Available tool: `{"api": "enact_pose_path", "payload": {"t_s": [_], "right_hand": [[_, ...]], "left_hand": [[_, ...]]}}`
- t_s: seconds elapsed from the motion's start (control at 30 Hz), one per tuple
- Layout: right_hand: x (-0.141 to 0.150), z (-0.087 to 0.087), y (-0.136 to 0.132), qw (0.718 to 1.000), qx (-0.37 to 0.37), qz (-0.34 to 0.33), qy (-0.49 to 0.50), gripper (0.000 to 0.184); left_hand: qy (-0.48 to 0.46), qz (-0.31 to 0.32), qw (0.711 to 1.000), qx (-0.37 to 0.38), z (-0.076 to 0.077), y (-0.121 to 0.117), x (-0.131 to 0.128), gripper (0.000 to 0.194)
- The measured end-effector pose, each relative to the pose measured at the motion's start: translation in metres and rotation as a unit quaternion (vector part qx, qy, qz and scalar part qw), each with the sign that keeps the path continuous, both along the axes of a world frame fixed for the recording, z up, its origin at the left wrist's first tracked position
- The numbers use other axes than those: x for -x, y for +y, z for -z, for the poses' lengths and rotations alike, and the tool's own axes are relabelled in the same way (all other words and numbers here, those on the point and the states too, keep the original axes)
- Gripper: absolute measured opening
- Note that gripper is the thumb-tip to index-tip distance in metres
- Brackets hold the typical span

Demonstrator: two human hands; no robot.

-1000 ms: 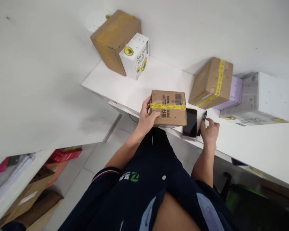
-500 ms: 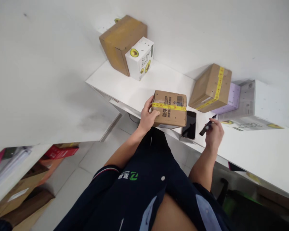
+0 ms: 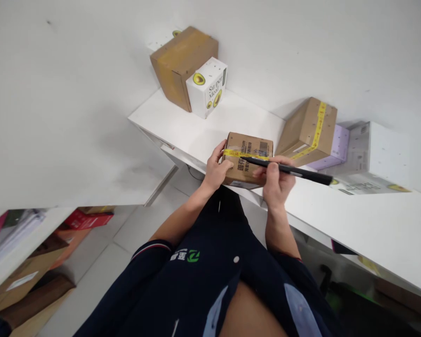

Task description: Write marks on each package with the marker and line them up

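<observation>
A small brown cardboard box (image 3: 250, 149) with yellow tape across its top sits at the near edge of the white table (image 3: 365, 215). My left hand (image 3: 215, 169) grips the box's left end, fingers curled round it. My right hand (image 3: 275, 180) is closed round a black pen (image 3: 294, 172), which lies across the top of the box with its tip pointing left near the yellow tape. The phone seen beside the box is hidden behind my right hand.
A taped brown box (image 3: 310, 130) leans on a lilac box (image 3: 333, 147) and a large white carton (image 3: 375, 157) at the right. At the back left stand a big brown box (image 3: 178, 63) and a white avocado-print box (image 3: 208, 88). Cartons (image 3: 24, 276) lie on the floor at lower left.
My right hand picked the pen up from the table beside the phone and carried it left over the box. My left hand kept its hold on the box.
</observation>
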State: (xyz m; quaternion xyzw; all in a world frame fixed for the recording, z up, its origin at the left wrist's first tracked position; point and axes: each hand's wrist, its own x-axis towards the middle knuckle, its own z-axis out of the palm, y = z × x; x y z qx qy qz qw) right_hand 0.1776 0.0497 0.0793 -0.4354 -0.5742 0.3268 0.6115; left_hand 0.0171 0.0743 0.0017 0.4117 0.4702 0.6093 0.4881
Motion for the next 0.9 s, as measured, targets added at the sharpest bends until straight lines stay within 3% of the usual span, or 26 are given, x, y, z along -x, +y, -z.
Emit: {"api": "enact_pose_path", "payload": {"t_s": [0.3,0.53,0.9], "right_hand": [[-0.003,0.011,0.004,0.993,-0.005,-0.034,-0.110,0.023],[-0.006,0.015,0.004,0.984,0.001,-0.023,-0.178,0.026],[-0.006,0.012,0.004,0.985,-0.001,-0.047,-0.165,0.022]], "left_hand": [[0.001,-0.003,1.000,-0.009,0.002,0.000,0.000,0.071],[0.012,-0.003,1.000,-0.015,0.003,-0.001,0.000,0.068],[0.017,-0.004,1.000,-0.011,0.002,-0.001,0.000,0.069]]}}
